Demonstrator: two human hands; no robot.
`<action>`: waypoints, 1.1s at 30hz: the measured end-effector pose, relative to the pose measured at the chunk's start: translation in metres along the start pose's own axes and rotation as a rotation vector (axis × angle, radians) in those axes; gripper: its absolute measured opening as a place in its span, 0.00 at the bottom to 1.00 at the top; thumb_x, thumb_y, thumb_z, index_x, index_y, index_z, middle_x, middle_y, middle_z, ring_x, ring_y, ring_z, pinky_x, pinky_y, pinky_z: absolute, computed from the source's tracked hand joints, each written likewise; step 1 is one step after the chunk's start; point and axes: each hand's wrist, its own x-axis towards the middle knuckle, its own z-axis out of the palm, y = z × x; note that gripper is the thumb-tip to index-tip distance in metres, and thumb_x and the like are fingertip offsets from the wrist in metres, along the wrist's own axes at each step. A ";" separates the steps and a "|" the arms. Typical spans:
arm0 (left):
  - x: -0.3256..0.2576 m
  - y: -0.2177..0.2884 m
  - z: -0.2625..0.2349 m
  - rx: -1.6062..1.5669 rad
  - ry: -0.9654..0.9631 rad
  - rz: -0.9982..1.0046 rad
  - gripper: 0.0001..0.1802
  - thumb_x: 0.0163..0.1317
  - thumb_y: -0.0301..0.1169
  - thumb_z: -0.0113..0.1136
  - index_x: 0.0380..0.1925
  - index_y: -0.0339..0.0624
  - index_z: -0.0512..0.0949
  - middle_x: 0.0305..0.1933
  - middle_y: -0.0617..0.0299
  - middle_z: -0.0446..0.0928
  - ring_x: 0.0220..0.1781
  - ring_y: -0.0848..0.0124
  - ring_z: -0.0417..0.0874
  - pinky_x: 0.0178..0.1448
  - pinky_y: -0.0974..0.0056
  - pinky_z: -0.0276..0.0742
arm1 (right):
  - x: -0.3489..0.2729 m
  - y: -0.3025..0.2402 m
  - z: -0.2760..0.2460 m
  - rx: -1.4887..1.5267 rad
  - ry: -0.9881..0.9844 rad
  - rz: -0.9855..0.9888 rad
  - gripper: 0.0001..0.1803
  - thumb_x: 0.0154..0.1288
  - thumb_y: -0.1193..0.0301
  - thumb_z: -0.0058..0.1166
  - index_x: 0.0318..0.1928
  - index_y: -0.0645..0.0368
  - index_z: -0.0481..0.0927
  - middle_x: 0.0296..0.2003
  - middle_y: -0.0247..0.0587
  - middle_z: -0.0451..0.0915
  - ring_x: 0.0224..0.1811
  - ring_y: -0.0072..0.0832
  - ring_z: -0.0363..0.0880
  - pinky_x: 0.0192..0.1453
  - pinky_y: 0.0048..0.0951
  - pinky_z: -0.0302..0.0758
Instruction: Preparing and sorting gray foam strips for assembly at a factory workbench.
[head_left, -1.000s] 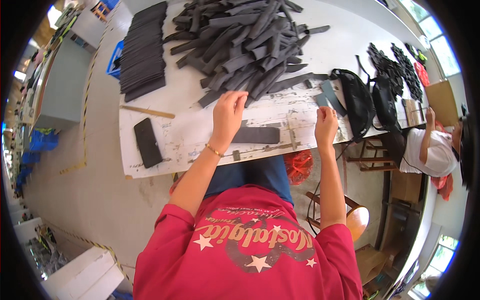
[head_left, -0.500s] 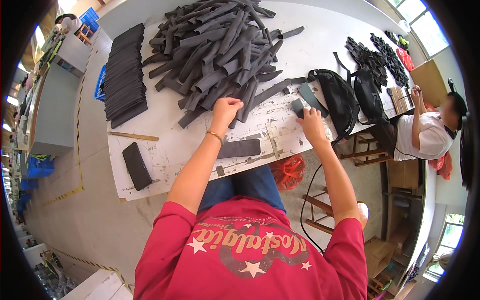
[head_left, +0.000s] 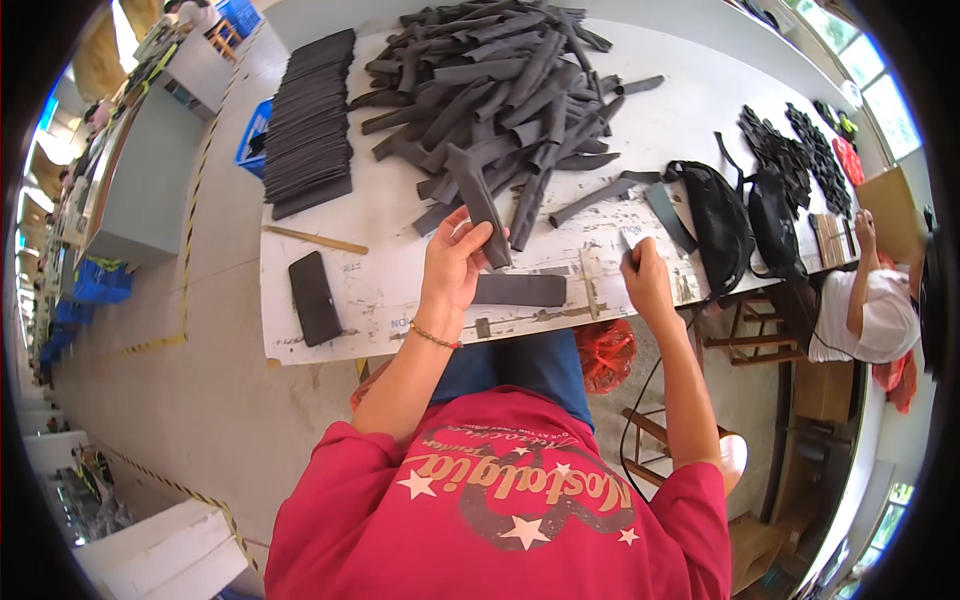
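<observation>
My left hand (head_left: 455, 262) grips a dark grey fabric strip (head_left: 478, 205), which looks folded or tubular and tilts up over the table. Beyond it lies a big heap of similar dark strips (head_left: 500, 90). My right hand (head_left: 648, 280) is closed above the table's front part, with a small light grey piece (head_left: 630, 240) showing at its fingertips; its kind is unclear. Under the left hand's strip, a flat dark strip (head_left: 535, 291) rests along the near edge. A grey-green strip (head_left: 670, 217) lies beyond the right hand, beside a black waist bag (head_left: 710, 225).
Neatly stacked dark strips (head_left: 312, 125) stand at the table's left. A wooden stick (head_left: 315, 239) and a black phone (head_left: 315, 298) lie near the left edge. Smaller black pieces (head_left: 775, 155) are piled at right. Another person (head_left: 865, 315) sits at the right.
My left hand has picked up a dark strip from the heap and drawn it nearer. My right hand has closed and lifted the small grey piece off the table. The view has shifted.
</observation>
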 end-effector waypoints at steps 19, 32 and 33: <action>-0.017 0.014 -0.003 -0.132 0.056 -0.101 0.11 0.68 0.26 0.58 0.47 0.34 0.72 0.48 0.44 0.81 0.46 0.52 0.86 0.49 0.57 0.87 | -0.044 -0.156 0.030 0.021 0.304 -0.577 0.16 0.51 0.74 0.68 0.44 0.56 0.84 0.38 0.33 0.81 0.39 0.33 0.76 0.47 0.35 0.67; -0.041 0.009 0.027 -0.042 -0.002 0.048 0.19 0.68 0.26 0.57 0.56 0.35 0.66 0.55 0.46 0.78 0.56 0.61 0.82 0.56 0.60 0.83 | -0.043 -0.171 0.048 0.056 0.293 -0.535 0.26 0.51 0.73 0.68 0.52 0.60 0.77 0.43 0.43 0.77 0.44 0.42 0.75 0.50 0.42 0.69; -0.040 0.008 0.029 -0.106 -0.050 0.031 0.19 0.69 0.28 0.57 0.56 0.34 0.66 0.52 0.48 0.79 0.56 0.61 0.82 0.58 0.60 0.81 | -0.045 -0.175 0.051 0.245 0.222 -0.482 0.27 0.52 0.73 0.68 0.54 0.61 0.75 0.44 0.47 0.76 0.46 0.46 0.75 0.52 0.44 0.69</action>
